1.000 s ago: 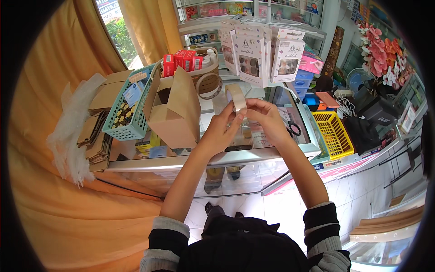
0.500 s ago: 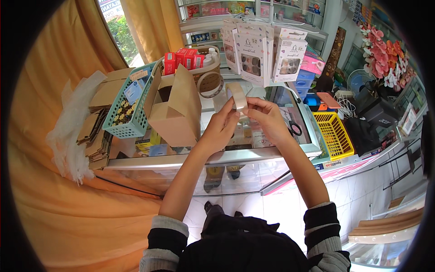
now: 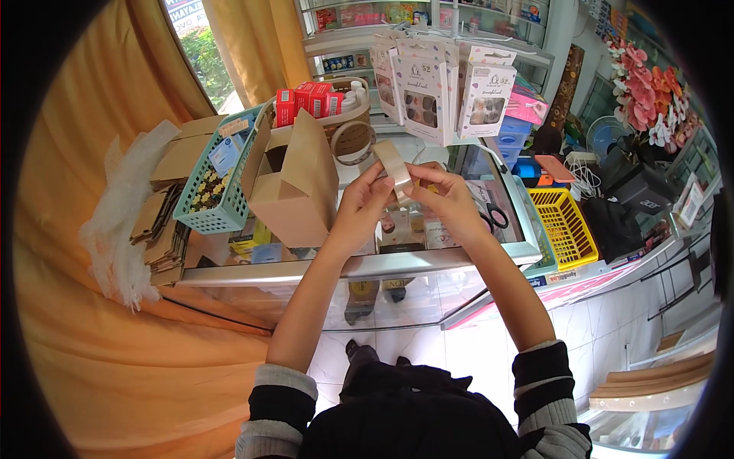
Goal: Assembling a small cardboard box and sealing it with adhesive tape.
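A roll of tape, pale beige, is held up between my two hands over the glass counter. My left hand grips its near left side, thumb and fingers closed on it. On the other side, the fingertips of my right hand pinch at the tape's edge. Left of my hands stands a brown cardboard box with its flaps raised. Just behind the tape is a second, wide tape roll, standing on its edge. Black-handled scissors lie beside my right hand.
White nail-set boxes stand behind my hands. A teal basket, folded cardboard and plastic wrap sit at the left. A wicker basket holds red boxes. At the right is a yellow basket. The metal counter edge runs in front of me.
The tape roll has turned and tilted leftward in my hands. My hands have shifted slightly, with the right fingers moving in along the tape.
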`<state>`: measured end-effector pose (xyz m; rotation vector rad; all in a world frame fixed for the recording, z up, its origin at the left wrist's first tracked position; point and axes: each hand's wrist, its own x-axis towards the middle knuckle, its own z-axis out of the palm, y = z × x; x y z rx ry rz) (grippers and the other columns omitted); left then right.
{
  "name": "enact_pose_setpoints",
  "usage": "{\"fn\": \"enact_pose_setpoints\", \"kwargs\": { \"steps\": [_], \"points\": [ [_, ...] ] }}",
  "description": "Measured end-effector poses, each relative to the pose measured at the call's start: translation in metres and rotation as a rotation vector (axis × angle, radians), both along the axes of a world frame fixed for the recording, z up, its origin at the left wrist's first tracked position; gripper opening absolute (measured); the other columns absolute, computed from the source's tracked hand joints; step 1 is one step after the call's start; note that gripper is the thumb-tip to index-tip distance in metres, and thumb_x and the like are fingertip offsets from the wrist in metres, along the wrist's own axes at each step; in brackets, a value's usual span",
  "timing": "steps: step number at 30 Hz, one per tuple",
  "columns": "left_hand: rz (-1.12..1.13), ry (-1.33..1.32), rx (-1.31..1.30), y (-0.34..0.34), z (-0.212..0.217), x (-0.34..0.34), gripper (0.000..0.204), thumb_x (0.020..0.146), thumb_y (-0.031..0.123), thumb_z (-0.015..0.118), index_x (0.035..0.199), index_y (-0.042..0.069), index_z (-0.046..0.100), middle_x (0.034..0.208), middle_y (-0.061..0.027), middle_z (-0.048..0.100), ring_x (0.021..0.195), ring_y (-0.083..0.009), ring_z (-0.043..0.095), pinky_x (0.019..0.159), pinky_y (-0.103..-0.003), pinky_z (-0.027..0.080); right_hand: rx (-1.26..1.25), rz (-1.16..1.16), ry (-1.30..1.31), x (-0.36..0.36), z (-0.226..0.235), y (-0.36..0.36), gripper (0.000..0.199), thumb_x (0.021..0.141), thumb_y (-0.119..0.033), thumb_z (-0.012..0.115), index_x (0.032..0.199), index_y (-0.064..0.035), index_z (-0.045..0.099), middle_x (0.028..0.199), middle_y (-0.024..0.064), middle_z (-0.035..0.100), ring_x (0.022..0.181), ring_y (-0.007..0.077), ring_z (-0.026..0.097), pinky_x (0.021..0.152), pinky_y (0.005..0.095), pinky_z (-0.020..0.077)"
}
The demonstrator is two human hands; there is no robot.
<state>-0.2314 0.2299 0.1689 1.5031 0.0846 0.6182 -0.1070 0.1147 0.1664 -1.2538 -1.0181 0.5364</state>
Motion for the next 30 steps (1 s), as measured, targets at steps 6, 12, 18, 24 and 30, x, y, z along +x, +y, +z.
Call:
{"fn": "enact_pose_setpoints", "kwargs": {
  "steps": [6, 12, 18, 24, 30],
  "points": [
    [-0.025, 0.007, -0.043, 0.0023, 0.0001, -0.0012, 0.042, 0.097, 0.019, 0.045, 0.134, 0.001, 0.038, 0.113, -0.0059, 0.059, 0.101, -0.0117, 0.056, 0.090, -0.028, 0.045, 0.048, 0.028, -0.033, 0.0002, -0.0003, 0.0019, 0.039, 0.080, -0.008, 0.067, 0.117, -0.0023, 0.060, 0.097, -0.0002, 0.051, 0.087, 0.0079, 0.051, 0.077, 0.0203, 0.0398],
    [-0.002, -0.029, -0.110, 0.0030, -0.0002, 0.0015, 0.037, 0.094, 0.016, 0.050, 0.127, 0.001, 0.044, 0.103, -0.0056, 0.064, 0.093, -0.0098, 0.058, 0.087, -0.028, 0.046, 0.033, 0.021, -0.130, -0.0049, 0.0015, 0.0012, 0.038, 0.080, -0.009, 0.067, 0.118, -0.0031, 0.060, 0.094, -0.0001, 0.050, 0.082, 0.0060, 0.049, 0.063, 0.0183, 0.0399],
    [0.021, -0.018, -0.014, 0.0060, -0.0041, 0.0016, 0.039, 0.090, 0.014, 0.056, 0.126, 0.002, 0.045, 0.096, -0.0044, 0.066, 0.081, -0.0065, 0.059, 0.055, -0.021, 0.046, 0.084, 0.031, -0.108, -0.0059, 0.0001, 0.0018, 0.039, 0.080, -0.010, 0.068, 0.118, -0.0029, 0.060, 0.093, -0.0001, 0.049, 0.079, 0.0054, 0.048, 0.058, 0.0182, 0.0382],
    [-0.005, -0.003, -0.046, 0.0061, -0.0032, 0.0020, 0.041, 0.089, 0.011, 0.055, 0.127, 0.002, 0.043, 0.099, -0.0051, 0.066, 0.085, -0.0080, 0.061, 0.048, -0.020, 0.044, 0.101, 0.028, -0.127, -0.0051, -0.0008, 0.0018, 0.039, 0.080, -0.009, 0.068, 0.118, -0.0043, 0.060, 0.093, 0.0000, 0.049, 0.078, 0.0053, 0.048, 0.057, 0.0181, 0.0381],
    [-0.024, -0.001, -0.047, 0.0054, 0.0000, -0.0003, 0.038, 0.090, 0.013, 0.052, 0.126, 0.002, 0.044, 0.101, -0.0049, 0.065, 0.087, -0.0092, 0.061, 0.048, -0.020, 0.044, 0.075, 0.026, -0.121, -0.0065, 0.0001, 0.0017, 0.039, 0.080, -0.008, 0.068, 0.118, -0.0044, 0.060, 0.093, 0.0002, 0.049, 0.079, 0.0053, 0.048, 0.060, 0.0184, 0.0391]
  ]
}}
